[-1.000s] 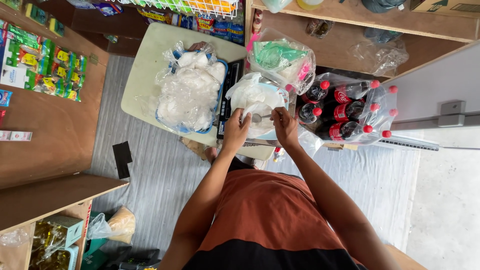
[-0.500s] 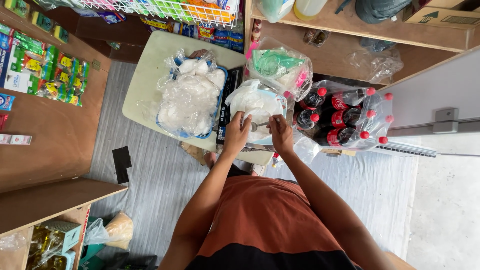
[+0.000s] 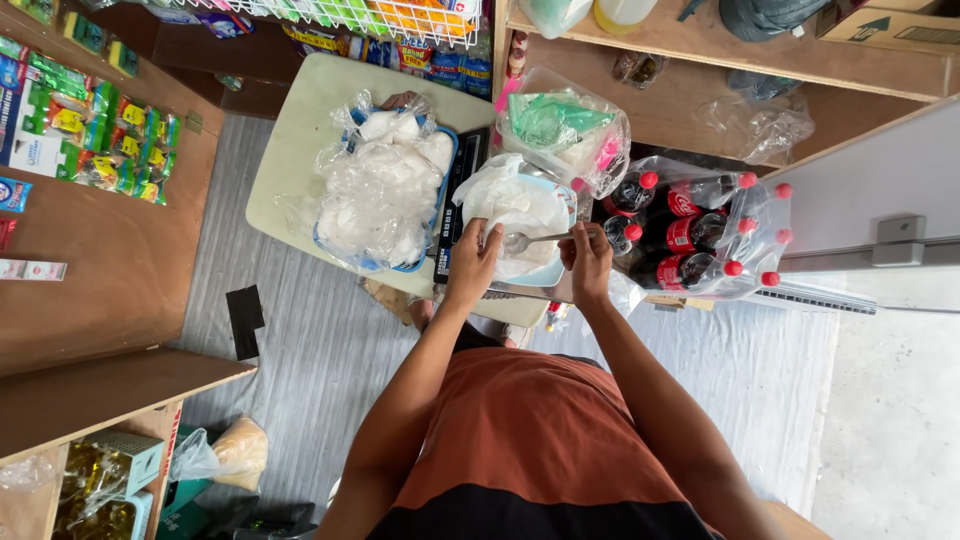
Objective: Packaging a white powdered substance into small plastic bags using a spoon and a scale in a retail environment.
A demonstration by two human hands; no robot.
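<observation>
A light blue bowl (image 3: 553, 272) lined with a clear plastic bag (image 3: 510, 200) of white grains stands on a black scale (image 3: 452, 215) at the edge of a pale table (image 3: 300, 130). My left hand (image 3: 478, 262) pinches the near rim of the bag. My right hand (image 3: 590, 258) holds the handle of a metal spoon (image 3: 530, 240), whose scoop lies over the white grains. A blue basket (image 3: 420, 262) heaped with filled clear bags sits just left of the scale.
A shrink-wrapped pack of dark soda bottles with red caps (image 3: 690, 225) lies right of the bowl. Behind it is a bag with green contents (image 3: 560, 125). Wooden shelves with packets (image 3: 80, 120) run along the left, and a wire rack (image 3: 350, 15) is above.
Both hands were on the bag's rim before. Now the right hand holds a metal spoon over the bowl, and the left hand stays on the bag.
</observation>
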